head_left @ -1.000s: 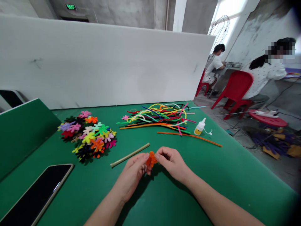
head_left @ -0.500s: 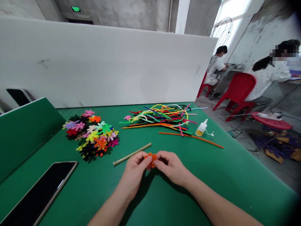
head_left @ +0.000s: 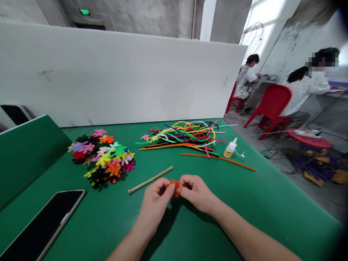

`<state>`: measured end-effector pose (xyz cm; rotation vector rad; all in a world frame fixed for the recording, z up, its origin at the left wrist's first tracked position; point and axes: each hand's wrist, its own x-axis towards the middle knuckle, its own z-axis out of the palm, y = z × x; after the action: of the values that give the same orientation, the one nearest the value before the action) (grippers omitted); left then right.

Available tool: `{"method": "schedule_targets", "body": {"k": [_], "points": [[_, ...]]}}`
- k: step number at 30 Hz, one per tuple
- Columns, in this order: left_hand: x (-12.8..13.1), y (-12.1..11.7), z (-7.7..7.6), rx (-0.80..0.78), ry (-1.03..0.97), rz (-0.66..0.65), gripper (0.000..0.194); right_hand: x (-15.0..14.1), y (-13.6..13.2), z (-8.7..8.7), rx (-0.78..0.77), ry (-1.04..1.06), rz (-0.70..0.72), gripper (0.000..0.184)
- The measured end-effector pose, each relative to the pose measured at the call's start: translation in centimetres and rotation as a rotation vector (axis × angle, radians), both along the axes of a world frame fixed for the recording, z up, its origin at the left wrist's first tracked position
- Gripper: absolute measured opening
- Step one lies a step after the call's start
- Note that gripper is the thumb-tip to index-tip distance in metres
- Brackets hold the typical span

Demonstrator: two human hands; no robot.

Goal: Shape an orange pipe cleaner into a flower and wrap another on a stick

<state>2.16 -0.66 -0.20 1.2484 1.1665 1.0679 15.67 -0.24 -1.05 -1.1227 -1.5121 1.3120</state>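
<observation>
Pinching one orange flower (head_left: 177,184) above the counter (head_left: 198,239): left hand (head_left: 154,203) and right hand (head_left: 199,193), fingers closed on opposite sides, seemingly to steady it between them. Flower pile (head_left: 103,160) to the left, fuzzy stems (head_left: 185,135) beyond, both apparently placed for easy reach.

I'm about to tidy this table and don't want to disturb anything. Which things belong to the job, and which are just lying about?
Likely in the job:
orange flower, between left hand and right hand
pile of fuzzy flowers
bunch of fuzzy stems
lone orange stem
small bottle, probably

Seemingly just lying about:
phone
pale stick, though its use is unclear
</observation>
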Motion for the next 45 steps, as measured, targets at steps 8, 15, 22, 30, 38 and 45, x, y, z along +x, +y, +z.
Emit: {"method": "schedule_targets", "body": {"k": [8, 15, 22, 30, 38, 45], "points": [[-0.8, 0.5, 0.2, -0.161, -0.017, -0.272, 0.024, 0.4, -0.2, 0.1, -0.041, -0.014, 0.158, 0.011], [-0.1, -0.1, -0.1, -0.115, -0.122, -0.133, 0.022, -0.4, -0.5, -0.1, -0.02, 0.061, 0.036, 0.013], [0.2, -0.4, -0.6, -0.117, -0.211, -0.033, 0.018, -1.3, -0.7, 0.3, 0.057, 0.05, -0.103, 0.013], [0.4, -0.5, -0.7, -0.138, -0.301, 0.021, 0.018, -1.6, -0.8, 0.2, 0.038, 0.133, -0.153, 0.014], [0.1, -0.1, 0.0, -0.274, -0.428, -0.113, 0.021, 0.0, -0.1, 0.0, -0.062, 0.214, 0.078, 0.015], [-0.5, 0.3, 0.1, -0.208, -0.398, -0.085, 0.017, 0.4, 0.1, -0.1, 0.028, 0.075, 0.017, 0.014]]}}
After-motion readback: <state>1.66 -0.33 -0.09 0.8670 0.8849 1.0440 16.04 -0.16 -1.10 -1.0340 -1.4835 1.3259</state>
